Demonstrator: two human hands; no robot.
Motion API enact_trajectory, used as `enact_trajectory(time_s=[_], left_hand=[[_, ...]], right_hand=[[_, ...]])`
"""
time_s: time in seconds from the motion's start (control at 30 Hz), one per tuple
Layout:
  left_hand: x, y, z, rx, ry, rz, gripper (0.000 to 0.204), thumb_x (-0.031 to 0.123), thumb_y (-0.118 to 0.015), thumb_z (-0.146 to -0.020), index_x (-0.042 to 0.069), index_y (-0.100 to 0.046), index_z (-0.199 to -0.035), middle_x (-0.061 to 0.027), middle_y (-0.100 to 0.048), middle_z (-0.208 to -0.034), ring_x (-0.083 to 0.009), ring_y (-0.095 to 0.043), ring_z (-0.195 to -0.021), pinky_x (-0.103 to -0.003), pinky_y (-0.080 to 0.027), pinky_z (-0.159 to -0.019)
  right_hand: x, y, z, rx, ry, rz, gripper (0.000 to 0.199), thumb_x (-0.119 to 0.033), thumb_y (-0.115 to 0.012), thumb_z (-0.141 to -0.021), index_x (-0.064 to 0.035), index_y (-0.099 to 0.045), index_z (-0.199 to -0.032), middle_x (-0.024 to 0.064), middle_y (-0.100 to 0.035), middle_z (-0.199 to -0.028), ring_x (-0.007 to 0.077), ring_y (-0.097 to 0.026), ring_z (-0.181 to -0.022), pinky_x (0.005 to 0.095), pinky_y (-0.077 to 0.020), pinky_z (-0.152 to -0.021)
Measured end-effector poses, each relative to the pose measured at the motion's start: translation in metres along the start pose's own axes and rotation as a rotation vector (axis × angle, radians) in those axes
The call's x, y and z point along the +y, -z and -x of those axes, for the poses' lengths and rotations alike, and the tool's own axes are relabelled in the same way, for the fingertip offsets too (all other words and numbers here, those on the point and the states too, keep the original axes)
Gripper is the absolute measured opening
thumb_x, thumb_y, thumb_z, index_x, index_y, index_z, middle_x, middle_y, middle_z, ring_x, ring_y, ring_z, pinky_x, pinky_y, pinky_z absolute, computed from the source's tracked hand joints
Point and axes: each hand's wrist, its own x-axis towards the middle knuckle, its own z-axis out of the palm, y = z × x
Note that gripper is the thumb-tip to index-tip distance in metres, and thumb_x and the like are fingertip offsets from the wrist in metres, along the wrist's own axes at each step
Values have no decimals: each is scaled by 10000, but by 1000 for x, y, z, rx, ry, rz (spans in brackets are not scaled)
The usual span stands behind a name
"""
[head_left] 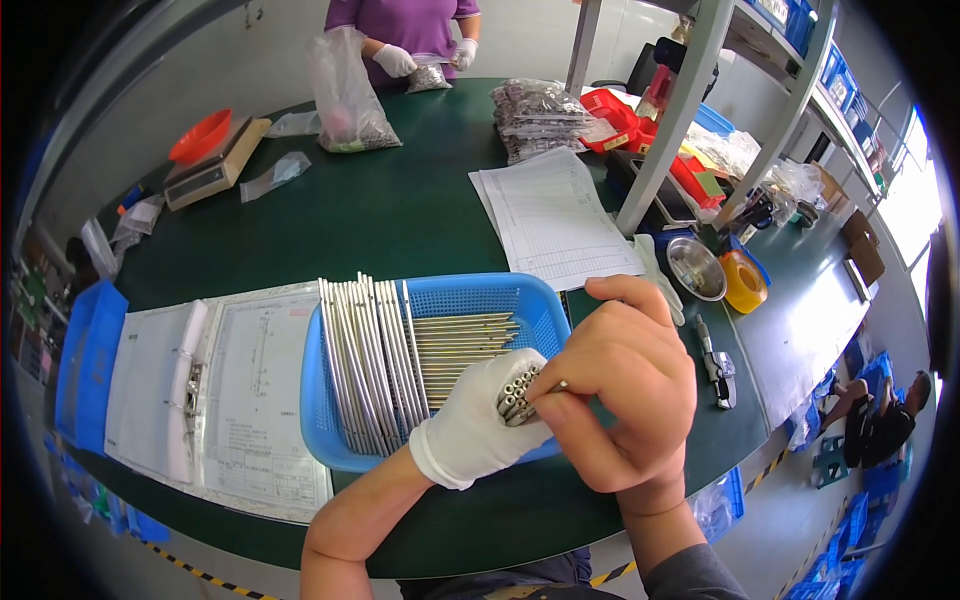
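A bundle of thin metal tubes is gripped in my left hand, which wears a white glove; their round ends point up toward me. My bare right hand pinches a small thin metal piece between thumb and forefinger at the edge of the bundle. Whether that piece is a pin or the end of a tube, I cannot tell. Just behind my left hand is a blue plastic basket. Long silvery tubes lean in a row on its left side, and more rods lie crosswise on its bottom.
Left of the basket lies an open binder with a drawing, beside a blue bin. Paper sheets, a metal bowl and a digital micrometer are to the right. Across the green table, a gloved person handles a small bag.
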Motion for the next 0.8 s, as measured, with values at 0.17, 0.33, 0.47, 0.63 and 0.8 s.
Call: enact_trajectory(time_s=[0.17, 0.33, 0.47, 0.63, 0.8], left_hand=[[-8, -1, -2, 6, -33, -18, 167, 118, -674, -771, 43, -543, -842, -36, -517, -669, -124, -454, -597, -277, -404, -566], [0, -3, -3, 7, -45, 6, 170, 115, -673, -776, 38, -538, -844, -32, -502, -663, -124, -442, -585, -276, -396, -551], [6, -1, 0, 7, -14, 19, 170, 117, -673, -779, 38, -545, -858, -34, -519, -683, -121, -458, -600, -272, -406, -564], [11, -1, 0, 19, 6, 33, 167, 115, -673, -778, 37, -553, -866, -43, -545, -719, -120, -483, -628, -263, -418, -592], [9, -3, 0, -15, -36, 1, 169, 115, -676, -782, 34, -566, -880, -56, -576, -758, -122, -521, -674, -264, -432, -624]], right_hand=[[1, 0, -2, -4, -23, -8, 53, -116, -599, -614, -81, -589, -653, 9, -505, -563, 174, -481, -520, 402, -424, -847], [2, -2, -2, -24, -58, -46, 52, -117, -594, -609, -77, -585, -641, 8, -503, -563, 174, -480, -522, 399, -425, -849], [1, -2, -2, -19, -64, -21, 53, -120, -600, -598, -79, -592, -631, 7, -507, -561, 173, -478, -521, 399, -429, -847], [1, -4, -1, -34, -69, -34, 59, -120, -609, -590, -82, -595, -632, 6, -509, -556, 171, -478, -519, 396, -431, -831], [-1, 2, -1, -68, -17, 11, 57, -118, -610, -593, -82, -597, -635, 9, -508, -548, 170, -472, -510, 389, -429, -801]])
